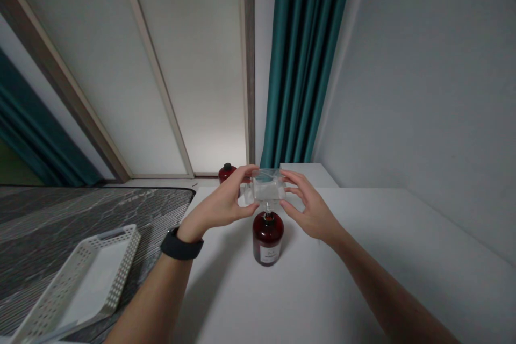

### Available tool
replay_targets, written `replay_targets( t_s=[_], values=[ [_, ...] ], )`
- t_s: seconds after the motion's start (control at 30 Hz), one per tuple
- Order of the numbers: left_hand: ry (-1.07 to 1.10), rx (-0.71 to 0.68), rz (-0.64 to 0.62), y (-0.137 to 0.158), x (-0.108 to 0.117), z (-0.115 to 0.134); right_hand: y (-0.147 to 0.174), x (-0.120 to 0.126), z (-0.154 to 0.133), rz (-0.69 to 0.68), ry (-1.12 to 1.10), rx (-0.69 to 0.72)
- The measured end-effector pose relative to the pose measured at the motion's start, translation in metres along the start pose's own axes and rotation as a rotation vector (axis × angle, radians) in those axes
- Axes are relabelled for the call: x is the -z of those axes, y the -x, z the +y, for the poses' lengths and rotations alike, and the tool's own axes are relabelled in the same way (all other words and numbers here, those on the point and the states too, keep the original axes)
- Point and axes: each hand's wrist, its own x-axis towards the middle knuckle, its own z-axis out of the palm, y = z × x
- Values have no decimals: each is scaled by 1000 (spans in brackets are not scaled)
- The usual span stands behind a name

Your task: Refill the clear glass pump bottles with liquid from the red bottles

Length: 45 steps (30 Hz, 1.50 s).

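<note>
Hands (307, 208) holding clear container (266, 189), bottle (267, 234) below, basket (126, 269) left, second bottle (226, 172) half-hidden

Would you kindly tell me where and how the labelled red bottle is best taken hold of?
I would grip the labelled red bottle around its wide, round body near the label, coming from the near side: it stands upright and narrows at the top, where the left hand, right hand and clear container leave little room.

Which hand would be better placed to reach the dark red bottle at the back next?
Probably the left hand: the back bottle appears just beyond it, while the right hand is farther across. Both hands hold the clear container, so the left would first have to let go.
</note>
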Motion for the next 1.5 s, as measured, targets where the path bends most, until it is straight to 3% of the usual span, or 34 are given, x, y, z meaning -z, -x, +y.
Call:
replay_targets(
  t_s=[1.5],
  values=[
    [-80,4,13,0,0,2,1,-2,-4,17,-20,-5]
  ],
)
